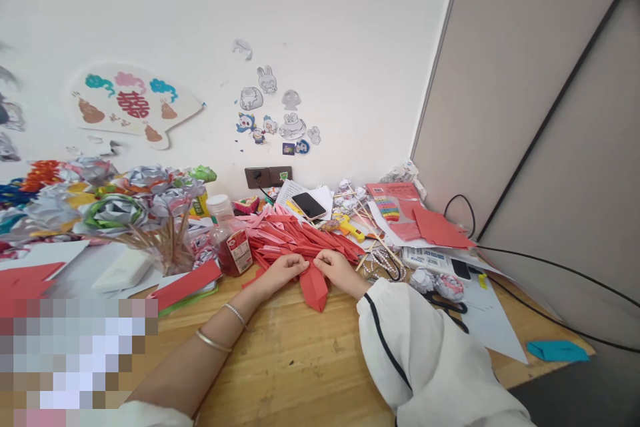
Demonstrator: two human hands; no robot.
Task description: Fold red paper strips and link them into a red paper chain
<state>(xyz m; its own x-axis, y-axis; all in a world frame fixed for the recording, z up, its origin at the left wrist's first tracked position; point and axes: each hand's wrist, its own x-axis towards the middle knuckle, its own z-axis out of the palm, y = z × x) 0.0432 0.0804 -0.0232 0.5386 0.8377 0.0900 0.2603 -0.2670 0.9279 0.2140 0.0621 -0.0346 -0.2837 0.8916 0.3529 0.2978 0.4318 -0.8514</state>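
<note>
A folded red paper piece point(314, 287) lies on the wooden table point(300, 360), pointing toward me. My left hand point(283, 271) pinches its upper left edge, fingers closed. On its upper right edge, my right hand point(336, 268) pinches too, in a white sleeve. Just behind both hands sits a heap of folded red paper strips point(295, 237). Two bangles ring my left wrist.
A bottle of red liquid point(231, 240), paper flowers on sticks point(130, 203), a phone point(309, 205), a yellow glue gun point(351, 227), red sheets point(435, 227), scissors point(450, 310), black cables point(550, 267) and a teal paper point(557, 350) crowd the table. White wall with stickers behind.
</note>
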